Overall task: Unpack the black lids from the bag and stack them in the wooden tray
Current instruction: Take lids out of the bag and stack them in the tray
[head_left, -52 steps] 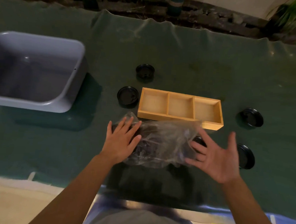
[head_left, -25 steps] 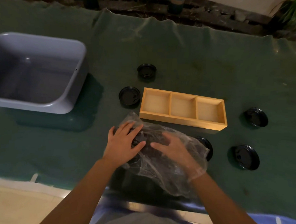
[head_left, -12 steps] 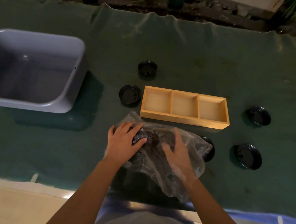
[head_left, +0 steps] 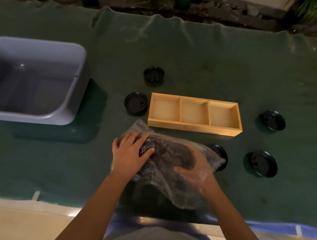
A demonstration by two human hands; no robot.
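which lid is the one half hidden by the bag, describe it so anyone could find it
Start at the wooden tray in the middle of the green cloth and look just in front of its right half. A black lid lies there against the right end of the clear plastic bag. It is the only loose lid the bag partly covers.

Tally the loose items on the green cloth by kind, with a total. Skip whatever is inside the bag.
Black lids lying loose: 5
Wooden tray: 1
Grey tub: 1
Clear plastic bag: 1
Total: 8
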